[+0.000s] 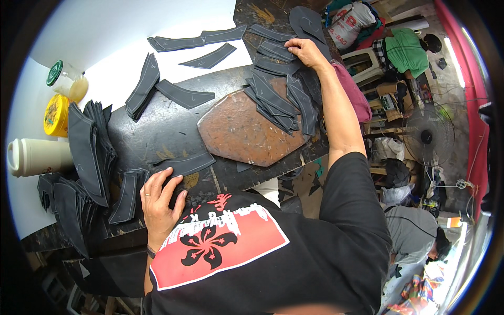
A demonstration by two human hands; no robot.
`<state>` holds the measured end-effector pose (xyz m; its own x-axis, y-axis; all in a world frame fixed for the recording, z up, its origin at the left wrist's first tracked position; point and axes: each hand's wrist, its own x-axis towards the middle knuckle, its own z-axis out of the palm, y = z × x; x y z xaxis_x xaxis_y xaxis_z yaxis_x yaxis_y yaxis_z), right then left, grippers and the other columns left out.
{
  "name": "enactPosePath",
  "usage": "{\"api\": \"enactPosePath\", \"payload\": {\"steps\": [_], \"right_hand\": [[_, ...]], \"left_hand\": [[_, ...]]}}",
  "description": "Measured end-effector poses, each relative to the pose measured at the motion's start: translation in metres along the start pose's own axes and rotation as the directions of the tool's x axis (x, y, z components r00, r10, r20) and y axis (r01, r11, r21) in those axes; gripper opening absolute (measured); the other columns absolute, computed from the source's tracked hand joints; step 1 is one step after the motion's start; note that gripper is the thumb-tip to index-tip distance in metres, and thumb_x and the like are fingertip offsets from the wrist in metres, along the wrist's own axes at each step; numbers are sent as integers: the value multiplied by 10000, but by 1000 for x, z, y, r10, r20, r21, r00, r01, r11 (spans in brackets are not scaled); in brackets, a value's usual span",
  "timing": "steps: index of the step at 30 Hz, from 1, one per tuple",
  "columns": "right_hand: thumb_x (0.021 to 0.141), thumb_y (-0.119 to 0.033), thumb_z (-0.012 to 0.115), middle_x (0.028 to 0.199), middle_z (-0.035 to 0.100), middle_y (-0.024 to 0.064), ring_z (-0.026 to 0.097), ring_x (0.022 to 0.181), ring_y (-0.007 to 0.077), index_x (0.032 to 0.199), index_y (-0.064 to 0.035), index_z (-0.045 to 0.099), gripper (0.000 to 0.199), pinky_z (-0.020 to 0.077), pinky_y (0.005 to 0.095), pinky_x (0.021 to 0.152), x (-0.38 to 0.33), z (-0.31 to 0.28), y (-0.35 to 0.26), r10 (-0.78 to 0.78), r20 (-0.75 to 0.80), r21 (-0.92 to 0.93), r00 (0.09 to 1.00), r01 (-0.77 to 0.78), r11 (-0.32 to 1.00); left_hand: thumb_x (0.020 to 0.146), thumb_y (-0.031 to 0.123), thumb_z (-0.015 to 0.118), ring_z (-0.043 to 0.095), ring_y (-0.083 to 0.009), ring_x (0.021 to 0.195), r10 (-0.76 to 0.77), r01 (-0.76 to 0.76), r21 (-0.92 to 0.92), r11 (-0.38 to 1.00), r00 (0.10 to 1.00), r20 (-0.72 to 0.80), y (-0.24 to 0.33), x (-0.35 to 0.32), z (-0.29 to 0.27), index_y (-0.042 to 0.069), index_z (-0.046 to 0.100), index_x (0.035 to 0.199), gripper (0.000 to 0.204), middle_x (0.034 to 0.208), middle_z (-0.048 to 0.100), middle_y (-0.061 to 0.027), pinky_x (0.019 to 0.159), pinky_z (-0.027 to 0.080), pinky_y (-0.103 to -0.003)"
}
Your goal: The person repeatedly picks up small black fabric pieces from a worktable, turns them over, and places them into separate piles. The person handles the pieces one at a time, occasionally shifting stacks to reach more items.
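Upper right, the right hand [308, 53], nearly pinched, touches overlapping curved dark-grey sheet pieces [275, 51], hold unclear; dragging could scatter them. Lower left, the left hand [160, 203] curls loosely, seemingly empty.

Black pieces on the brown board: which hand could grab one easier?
Probably the right hand: it's just beyond those black pieces, while the left hand is farther away.
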<state>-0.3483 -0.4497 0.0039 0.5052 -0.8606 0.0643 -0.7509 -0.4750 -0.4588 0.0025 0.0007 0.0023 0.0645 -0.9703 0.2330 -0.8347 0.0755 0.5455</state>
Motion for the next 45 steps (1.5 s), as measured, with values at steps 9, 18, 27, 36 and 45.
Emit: {"api": "enactPosePath", "payload": {"steps": [9, 18, 27, 36, 45], "right_hand": [[909, -129, 689, 948, 707, -19, 604, 899, 86, 1076, -66, 747, 188, 478, 251, 841, 4, -35, 0, 44, -141, 443, 989, 24, 896], [840, -196, 736, 1110, 702, 100, 645, 1028, 244, 1108, -142, 737, 274, 490, 360, 927, -6, 0, -14, 39, -22, -206, 999, -43, 978], [803, -173, 738, 1177, 675, 94, 582, 1145, 311, 1116, -139, 710, 315, 451, 394, 1004, -21, 7, -40, -223, -3, -269, 975, 214, 939], [835, -114, 693, 1151, 684, 60, 604, 1124, 288, 1089, -119, 709, 255, 483, 392, 964, -9, 7, -57, -48, -23, -370, 999, 36, 928], [864, -182, 668, 1105, 686, 120, 654, 1010, 335, 1065, -88, 731, 231, 507, 427, 895, 13, 44, -138, -397, 59, -113, 916, 402, 909]], "left_hand": [[753, 115, 788, 546, -297, 1209, 4, -4, 15, 1000, 1000, -9, 1, 2, 0, 93, 697, 1124, 383, 1291, 609, -71, 1026, 398, -435], [762, 112, 778, 541, -303, 1218, -2, 2, 3, 1000, 1000, -3, 2, 1, 1, 92, 695, 1131, 380, 1299, 606, -79, 1035, 393, -436], [773, 116, 767, 534, -311, 1233, -4, 5, -8, 1000, 1000, 12, 2, 1, 2, 86, 690, 1135, 371, 1308, 601, -90, 1037, 386, -440], [774, 114, 779, 537, -291, 1216, 0, -1, -17, 1000, 1000, -7, 4, 2, 0, 90, 693, 1129, 366, 1293, 602, -72, 1026, 396, -433], [770, 120, 774, 538, -299, 1223, -1, 0, -34, 999, 1000, -7, 4, 2, -1, 91, 695, 1122, 361, 1298, 607, -79, 1025, 392, -428]]}}
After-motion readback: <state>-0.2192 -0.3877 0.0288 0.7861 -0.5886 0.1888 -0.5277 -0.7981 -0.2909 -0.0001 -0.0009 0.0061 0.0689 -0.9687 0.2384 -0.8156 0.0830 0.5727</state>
